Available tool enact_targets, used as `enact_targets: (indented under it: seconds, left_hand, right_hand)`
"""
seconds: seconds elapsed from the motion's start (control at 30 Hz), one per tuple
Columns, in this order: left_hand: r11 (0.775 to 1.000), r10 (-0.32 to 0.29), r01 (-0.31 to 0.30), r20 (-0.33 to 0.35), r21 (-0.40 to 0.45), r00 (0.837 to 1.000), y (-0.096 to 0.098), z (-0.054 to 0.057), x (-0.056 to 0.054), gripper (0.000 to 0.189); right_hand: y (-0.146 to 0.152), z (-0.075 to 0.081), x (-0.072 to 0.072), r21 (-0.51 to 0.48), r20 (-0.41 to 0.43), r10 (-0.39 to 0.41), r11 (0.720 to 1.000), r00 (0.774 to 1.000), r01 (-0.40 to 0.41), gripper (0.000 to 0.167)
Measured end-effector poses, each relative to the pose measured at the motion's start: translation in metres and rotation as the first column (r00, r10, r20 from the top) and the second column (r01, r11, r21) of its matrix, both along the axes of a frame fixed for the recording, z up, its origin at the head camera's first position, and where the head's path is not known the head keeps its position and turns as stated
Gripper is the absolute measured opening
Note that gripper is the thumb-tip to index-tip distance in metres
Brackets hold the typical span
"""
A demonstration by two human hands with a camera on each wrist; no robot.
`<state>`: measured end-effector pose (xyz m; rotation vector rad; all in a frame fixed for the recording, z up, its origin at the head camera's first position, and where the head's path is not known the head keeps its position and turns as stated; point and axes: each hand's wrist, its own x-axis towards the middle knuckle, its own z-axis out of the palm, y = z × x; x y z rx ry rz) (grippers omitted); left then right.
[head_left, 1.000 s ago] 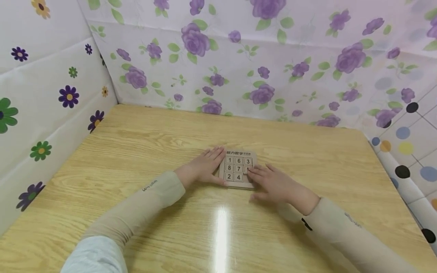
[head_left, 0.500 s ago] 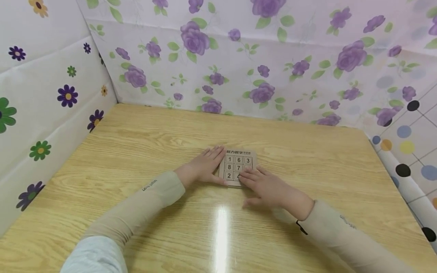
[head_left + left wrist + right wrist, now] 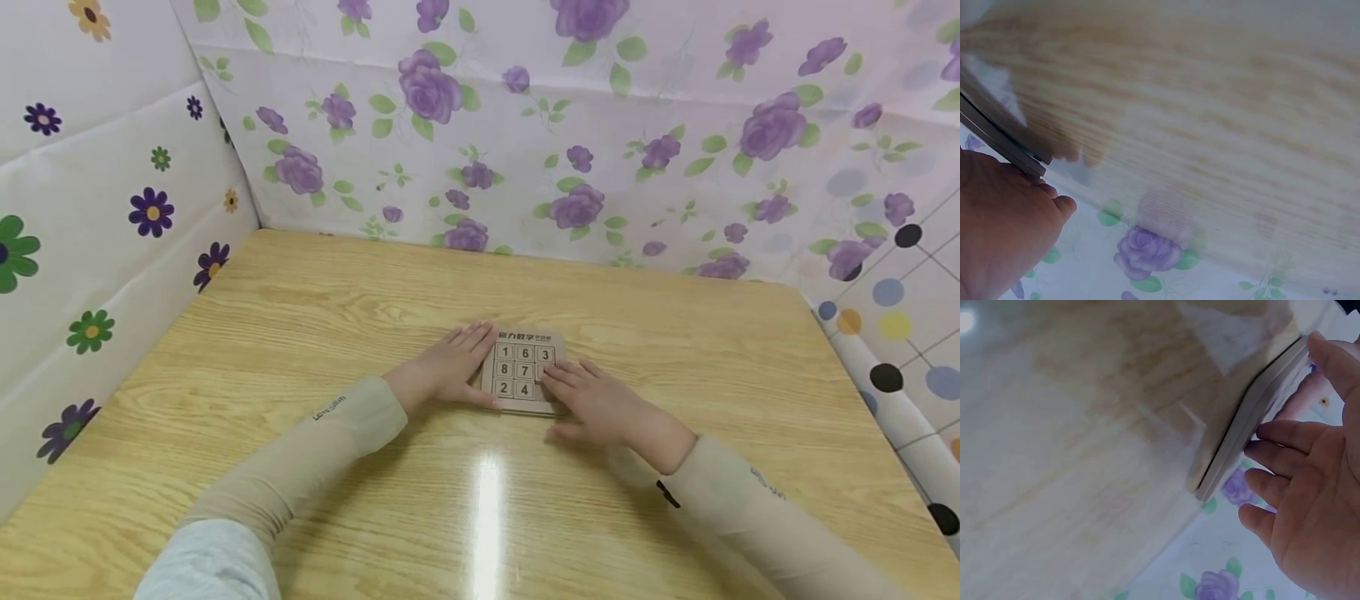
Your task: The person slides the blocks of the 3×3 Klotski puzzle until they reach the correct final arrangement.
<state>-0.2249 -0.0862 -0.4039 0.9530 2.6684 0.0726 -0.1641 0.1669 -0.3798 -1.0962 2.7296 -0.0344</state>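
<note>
A flat sliding number puzzle [image 3: 524, 370] with numbered square tiles lies on the wooden table in the head view. My left hand [image 3: 453, 367] rests along its left side, fingers straight, the thumb at the near left corner. On the puzzle's right side my right hand [image 3: 596, 404] touches a tile in the middle row with its fingertips, covering the number. Its thumb lies apart, off the near right corner. In the left wrist view the puzzle's edge [image 3: 1004, 140] shows beside the palm; in the right wrist view extended fingers [image 3: 1285, 456] meet its side.
The glossy wooden table [image 3: 360, 500] carries a bright light reflection in front of the puzzle. A purple-flowered cloth [image 3: 525, 142] hangs behind it. Patterned sheets, one with daisies [image 3: 150, 212] and one with dots [image 3: 892, 325], enclose the left and right sides.
My right hand slid left over the lower middle tile, then went back right to the middle-row tile at the right. The left hand and the puzzle have stayed in place.
</note>
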Motion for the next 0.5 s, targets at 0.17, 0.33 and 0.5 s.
enact_targets:
  seconds: [0.17,0.33,0.5]
  left_hand:
    - [1.000,0.001,-0.001,-0.009,0.000,1.000,0.000,-0.001,0.000,0.116]
    - [1.000,0.007,-0.007,0.008,0.007,1.000,0.000,0.001,0.001,0.116]
    - [1.000,0.009,-0.009,0.018,0.009,1.000,0.001,0.002,0.002,0.116]
  right_hand:
    - [0.001,0.000,0.006,0.004,0.004,0.000,1.000,1.000,0.000,0.076]
    - [0.000,0.003,0.015,0.002,0.026,0.014,1.000,1.000,-0.014,0.077]
    - [-0.001,0.006,0.018,0.000,0.028,0.034,0.999,0.999,-0.034,0.073]
